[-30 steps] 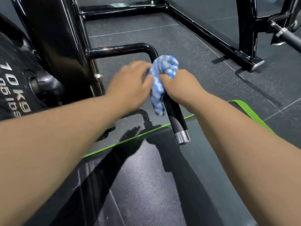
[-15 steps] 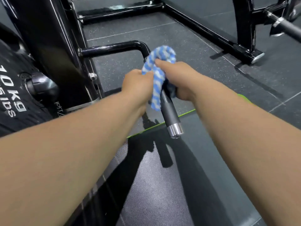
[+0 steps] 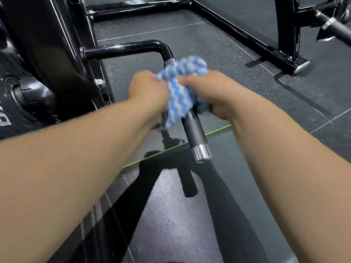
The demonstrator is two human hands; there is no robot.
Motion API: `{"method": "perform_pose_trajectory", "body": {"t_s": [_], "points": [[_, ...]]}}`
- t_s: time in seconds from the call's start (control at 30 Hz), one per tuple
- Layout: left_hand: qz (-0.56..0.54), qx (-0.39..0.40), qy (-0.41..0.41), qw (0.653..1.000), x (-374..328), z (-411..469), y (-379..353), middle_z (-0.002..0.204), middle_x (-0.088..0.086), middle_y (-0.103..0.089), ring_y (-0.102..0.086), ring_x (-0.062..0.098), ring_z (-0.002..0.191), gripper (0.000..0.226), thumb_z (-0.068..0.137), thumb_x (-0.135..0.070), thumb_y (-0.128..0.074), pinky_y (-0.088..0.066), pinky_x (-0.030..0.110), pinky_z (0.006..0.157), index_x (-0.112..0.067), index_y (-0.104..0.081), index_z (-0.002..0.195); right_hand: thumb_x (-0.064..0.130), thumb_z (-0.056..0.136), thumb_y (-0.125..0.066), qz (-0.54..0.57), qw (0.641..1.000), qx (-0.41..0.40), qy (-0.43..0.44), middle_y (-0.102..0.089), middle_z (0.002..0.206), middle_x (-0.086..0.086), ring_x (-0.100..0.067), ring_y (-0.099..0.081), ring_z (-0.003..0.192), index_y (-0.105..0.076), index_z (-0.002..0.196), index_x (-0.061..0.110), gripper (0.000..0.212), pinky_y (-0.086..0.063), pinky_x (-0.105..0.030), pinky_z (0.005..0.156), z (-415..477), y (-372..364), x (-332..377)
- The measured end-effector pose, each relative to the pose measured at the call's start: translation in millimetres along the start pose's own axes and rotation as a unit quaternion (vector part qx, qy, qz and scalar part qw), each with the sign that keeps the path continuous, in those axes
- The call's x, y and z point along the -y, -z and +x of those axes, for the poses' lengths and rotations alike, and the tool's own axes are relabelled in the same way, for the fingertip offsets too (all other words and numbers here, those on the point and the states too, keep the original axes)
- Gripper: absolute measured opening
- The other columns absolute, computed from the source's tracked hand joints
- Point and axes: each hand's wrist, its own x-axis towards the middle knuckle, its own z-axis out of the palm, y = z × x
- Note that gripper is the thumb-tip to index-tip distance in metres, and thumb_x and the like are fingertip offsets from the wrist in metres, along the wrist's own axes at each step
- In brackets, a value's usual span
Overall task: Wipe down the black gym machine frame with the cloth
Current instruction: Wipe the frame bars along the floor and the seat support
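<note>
Cloth, clenched round the handle by left hand and right hand, now lies below the bend it covered; wiping advances.

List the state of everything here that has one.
cloth: bunched over the handle, gripped by both hands
left hand: curled, gripping cloth
right hand: curled, gripping cloth against the handle
handle: upper part covered by cloth, lower grip and chrome end bare
weight plate: mounted on the machine

Weight plate at left; green-edged mat below; speckled floor beyond.
</note>
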Motion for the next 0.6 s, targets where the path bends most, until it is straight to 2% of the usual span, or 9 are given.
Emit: {"method": "perform_pose_trajectory", "body": {"t_s": [0.03,0.1,0.17,0.27,0.33,0.4,0.47,0.53,0.6], "points": [[-0.022,-0.015,0.022,0.999,-5,11,-2,0.070,-0.001,-0.051,-0.046,0.015,0.062,0.013,0.088,-0.011,-0.053,-0.037,0.021,0.046,-0.012,-0.063,0.081,0.029,0.091,-0.060,-0.003,1.000,-0.010,0.013,-0.062,0.074,-0.001,-0.017,-0.057,0.064,-0.056,0.078,0.018,0.018,-0.041,-0.023,0.054,9,-8,5],[-0.021,0.016,0.053,0.998,-7,18,-6,0.071,-0.002,-0.048,-0.045,0.014,0.061,0.024,0.093,-0.011,-0.046,-0.037,0.018,0.047,-0.014,-0.051,0.070,0.036,0.091,-0.059,-0.020,0.999,-0.026,0.013,-0.067,0.085,0.000,-0.017,-0.065,0.072,-0.056,0.083,0.020,0.019,-0.052,-0.022,0.059,18,-18,6],[-0.023,0.063,0.065,0.996,6,14,-11,0.073,0.002,-0.049,-0.044,0.021,0.065,0.030,0.094,-0.009,-0.045,-0.040,0.021,0.055,-0.015,-0.044,0.065,0.043,0.090,-0.058,-0.033,0.999,-0.022,0.001,-0.067,0.081,0.002,-0.013,-0.063,0.063,-0.059,0.086,0.020,0.022,-0.048,-0.016,0.049,13,-18,-2],[-0.084,0.099,0.084,0.988,23,-4,-9,0.071,0.010,-0.055,-0.042,0.019,0.068,0.011,0.081,-0.007,-0.056,-0.037,0.031,0.064,-0.002,-0.060,0.073,0.047,0.090,-0.057,-0.064,0.998,-0.024,0.008,-0.059,0.063,0.006,-0.007,-0.053,0.041,-0.060,0.082,0.021,0.028,-0.033,-0.009,0.037,2,-8,-15],[-0.091,0.092,0.056,0.990,27,-17,-5,0.070,0.014,-0.063,-0.049,0.019,0.064,0.016,0.071,-0.011,-0.057,-0.044,0.035,0.065,0.001,-0.065,0.077,0.047,0.090,-0.058,-0.063,0.998,-0.026,0.011,-0.056,0.058,0.009,-0.003,-0.052,0.038,-0.061,0.082,0.021,0.028,-0.032,-0.009,0.037,-8,-7,-18],[-0.082,0.098,0.028,0.991,29,-29,-2,0.076,0.019,-0.069,-0.057,0.022,0.066,0.022,0.064,-0.016,-0.054,-0.057,0.045,0.074,-0.004,-0.066,0.078,0.049,0.089,-0.058,-0.074,0.997,-0.028,0.007,-0.063,0.066,0.006,-0.007,-0.062,0.052,-0.064,0.086,0.019,0.031,-0.044,-0.015,0.046,-16,-8,-23],[-0.068,0.122,0.013,0.990,31,-43,1,0.075,0.016,-0.069,-0.060,0.024,0.066,0.021,0.064,-0.019,-0.055,-0.056,0.056,0.078,-0.008,-0.066,0.077,0.050,0.090,-0.055,-0.110,0.993,-0.037,0.003,-0.067,0.077,0.005,-0.013,-0.063,0.066,-0.065,0.088,0.020,0.032,-0.048,-0.023,0.059,-27,-8,-27],[-0.046,0.140,-0.004,0.989,35,-55,3,0.071,0.010,-0.070,-0.063,0.026,0.065,0.015,0.068,-0.019,-0.058,-0.056,0.055,0.076,-0.013,-0.067,0.078,0.047,0.094,-0.050,-0.145,0.988,-0.046,0.019,-0.064,0.076,0.007,-0.012,-0.058,0.068,-0.063,0.081,0.022,0.031,-0.044,-0.026,0.060,-37,-6,-31],[-0.024,0.148,-0.025,0.988,40,-64,4,0.071,0.003,-0.071,-0.067,0.027,0.069,0.009,0.075,-0.018,-0.061,-0.058,0.047,0.075,-0.017,-0.068,0.081,0.043,0.097,-0.046,-0.156,0.986,-0.049,0.034,-0.068,0.085,0.005,-0.015,-0.063,0.080,-0.064,0.085,0.021,0.030,-0.051,-0.032,0.074,-45,-8,-32]]}}
